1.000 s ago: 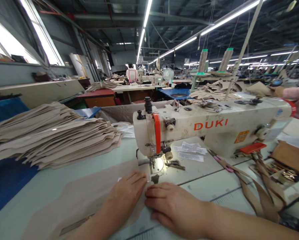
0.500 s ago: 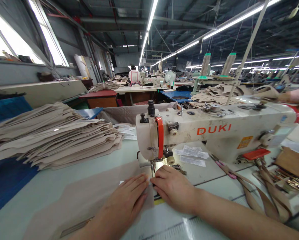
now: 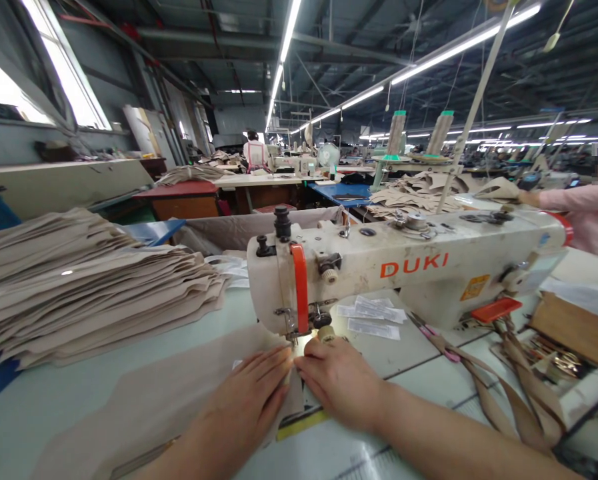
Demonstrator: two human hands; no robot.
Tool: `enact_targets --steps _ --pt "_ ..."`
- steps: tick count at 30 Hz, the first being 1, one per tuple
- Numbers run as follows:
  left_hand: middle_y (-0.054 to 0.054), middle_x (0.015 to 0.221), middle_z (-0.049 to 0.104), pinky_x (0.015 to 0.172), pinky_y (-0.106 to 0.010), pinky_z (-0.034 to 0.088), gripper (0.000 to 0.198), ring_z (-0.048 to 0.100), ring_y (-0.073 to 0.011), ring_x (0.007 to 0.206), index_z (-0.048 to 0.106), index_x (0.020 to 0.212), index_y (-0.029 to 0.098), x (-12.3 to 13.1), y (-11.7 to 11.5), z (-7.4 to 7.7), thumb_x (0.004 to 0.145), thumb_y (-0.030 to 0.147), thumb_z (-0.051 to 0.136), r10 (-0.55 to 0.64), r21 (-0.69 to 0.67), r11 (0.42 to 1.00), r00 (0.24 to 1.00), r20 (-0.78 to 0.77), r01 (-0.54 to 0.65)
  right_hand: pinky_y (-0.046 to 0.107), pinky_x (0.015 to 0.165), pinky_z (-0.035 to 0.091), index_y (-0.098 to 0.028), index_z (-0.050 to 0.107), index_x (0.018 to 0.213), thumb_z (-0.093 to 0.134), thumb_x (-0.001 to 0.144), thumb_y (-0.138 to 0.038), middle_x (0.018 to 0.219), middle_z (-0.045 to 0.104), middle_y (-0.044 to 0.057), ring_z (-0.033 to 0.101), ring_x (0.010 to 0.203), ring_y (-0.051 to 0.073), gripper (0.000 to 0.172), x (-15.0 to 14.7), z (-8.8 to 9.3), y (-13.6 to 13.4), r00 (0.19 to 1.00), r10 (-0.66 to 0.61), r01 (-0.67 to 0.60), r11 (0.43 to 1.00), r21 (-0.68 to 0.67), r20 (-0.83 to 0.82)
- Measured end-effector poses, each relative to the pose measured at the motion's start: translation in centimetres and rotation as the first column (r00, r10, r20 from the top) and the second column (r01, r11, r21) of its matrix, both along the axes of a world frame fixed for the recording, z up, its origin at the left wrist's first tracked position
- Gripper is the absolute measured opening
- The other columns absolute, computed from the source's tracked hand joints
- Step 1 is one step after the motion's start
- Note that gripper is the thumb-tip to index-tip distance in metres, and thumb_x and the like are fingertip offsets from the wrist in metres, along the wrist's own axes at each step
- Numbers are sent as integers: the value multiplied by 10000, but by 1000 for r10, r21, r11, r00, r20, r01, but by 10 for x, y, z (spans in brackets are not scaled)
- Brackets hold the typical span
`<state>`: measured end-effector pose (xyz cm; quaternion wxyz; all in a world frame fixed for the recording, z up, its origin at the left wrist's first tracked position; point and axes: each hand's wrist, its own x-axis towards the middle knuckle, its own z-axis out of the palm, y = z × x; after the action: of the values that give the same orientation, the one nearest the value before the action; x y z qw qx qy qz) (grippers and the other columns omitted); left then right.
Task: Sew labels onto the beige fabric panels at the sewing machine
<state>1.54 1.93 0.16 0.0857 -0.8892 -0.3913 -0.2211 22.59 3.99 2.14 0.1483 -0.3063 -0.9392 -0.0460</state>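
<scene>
left hand (image 3: 251,393) — palm down | right hand (image 3: 343,380) — fingers (image 3: 315,360) bent

Over there the left hand (image 3: 251,390) lies on the cloth (image 3: 169,383), the right hand (image 3: 341,380) just beside it, near the machine (image 3: 349,257).

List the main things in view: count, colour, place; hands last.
DUKI machine: one, white, centre right
Cloth: one piece, beige, lower left
Stacks: two or more, beige, left
Labels: three or more, white, right of centre
Scissors: one, pink-handled, right of labels
Straps: several, beige, front right
Cones: two, grey, behind DUKI machine
Fan: one, pale, background
People: two or more, one pink-sleeved, background
Left hand: one, bare, on cloth
Right hand: one, bare, beside left hand
</scene>
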Motion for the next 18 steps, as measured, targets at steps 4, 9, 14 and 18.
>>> enact_targets --steps 4,9,14,18 --pt "-74 1209 702 934 -373 559 340 678 -214 1075 639 1241 213 -1 2 -1 959 273 458 9 -18 1000 1000 10 -9 303 782 411 -162 638 894 501 950 -139 872 640 69 550 763 177 149 0 -1 1 1000 -14 14 1000 3 2" --pt "-78 1231 692 950 -367 550 342 669 -214 1094 639 1239 203 -2 4 -5 962 275 451 -3 3 1000 1000 30 3 302 769 416 -160 630 885 509 948 -140 853 629 61 547 758 176 138 -1 -1 2 1000 -20 20 1000 -1 -8" --pt "-95 1212 699 933 -379 559 348 677 -221 1075 638 1232 185 -1 5 -6 967 286 436 -8 17 1000 1000 18 8 299 775 413 -149 633 878 517 945 -139 845 625 58 541 764 177 134 -1 -1 2 1000 -21 21 1000 -1 -19" --pt "-87 1220 695 930 -389 561 340 670 -224 1089 636 1230 193 -1 5 -6 974 285 432 -6 24 1000 1000 5 6 308 781 411 -144 631 876 512 945 -137 834 618 62 541 780 186 138 -1 -2 1 999 -15 15 1000 -8 -31"
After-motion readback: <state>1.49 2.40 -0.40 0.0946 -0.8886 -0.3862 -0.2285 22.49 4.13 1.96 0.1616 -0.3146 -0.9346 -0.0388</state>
